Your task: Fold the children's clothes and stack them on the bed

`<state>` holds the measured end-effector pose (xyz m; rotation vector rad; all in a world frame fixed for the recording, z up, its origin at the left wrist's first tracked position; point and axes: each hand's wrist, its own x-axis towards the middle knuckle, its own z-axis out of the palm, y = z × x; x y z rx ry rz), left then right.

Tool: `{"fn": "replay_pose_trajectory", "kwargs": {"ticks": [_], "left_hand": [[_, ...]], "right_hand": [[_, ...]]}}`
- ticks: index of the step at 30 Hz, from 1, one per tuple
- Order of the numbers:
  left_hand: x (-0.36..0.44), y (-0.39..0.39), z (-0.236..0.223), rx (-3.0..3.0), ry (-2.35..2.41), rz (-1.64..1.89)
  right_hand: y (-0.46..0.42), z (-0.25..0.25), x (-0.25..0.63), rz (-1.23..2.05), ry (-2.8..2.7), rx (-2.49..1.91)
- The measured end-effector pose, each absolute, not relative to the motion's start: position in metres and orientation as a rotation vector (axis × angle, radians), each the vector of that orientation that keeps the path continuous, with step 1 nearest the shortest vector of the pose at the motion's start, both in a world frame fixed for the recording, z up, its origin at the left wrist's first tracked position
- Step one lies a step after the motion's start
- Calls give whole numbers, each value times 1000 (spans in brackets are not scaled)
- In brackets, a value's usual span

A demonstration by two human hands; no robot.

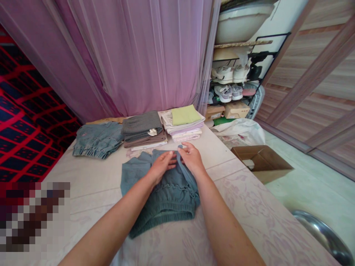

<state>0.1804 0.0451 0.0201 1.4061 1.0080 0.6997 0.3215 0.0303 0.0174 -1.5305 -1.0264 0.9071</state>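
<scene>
On patterned cloth (238,199), right hand (190,157) grasps blue-green garment (172,194) by its edge; left hand (163,164), unclenched, lies over it. Grey stack (141,127), pale stack (181,128) folded; garment not yet.

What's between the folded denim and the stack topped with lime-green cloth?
Head view: a gray-topped stack of folded clothes lies between the denim and the lime-topped stack.

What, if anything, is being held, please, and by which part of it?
The right hand appears to pinch the teal elastic-waisted shorts at their far edge, opposite the waistband; whether the left hand grips them is unclear.
</scene>
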Motion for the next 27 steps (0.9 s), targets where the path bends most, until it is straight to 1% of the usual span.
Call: {"fn": "replay_pose_trajectory", "kwargs": {"ticks": [2,4,7,11,13,19,27], "left_hand": [[176,52,24,1257,1039,670],[172,59,22,1260,1147,658],[170,66,13,1322,1307,647],[165,74,3,1379,1345,646],[162,77,1,1412,1355,651],[147,87,-4,1507,1406,655],[142,91,-7,1698,1401,635]], "right_hand": [[27,25,312,1131,-1025,-1417],[24,30,316,1233,-989,-1364],[19,34,341,1168,-922,-1454],[13,32,367,1109,-979,-1653],[11,31,368,1169,-1063,-1700],[6,33,357,1528,-1328,-1734],[3,33,360,1612,-1493,-1706]]}}
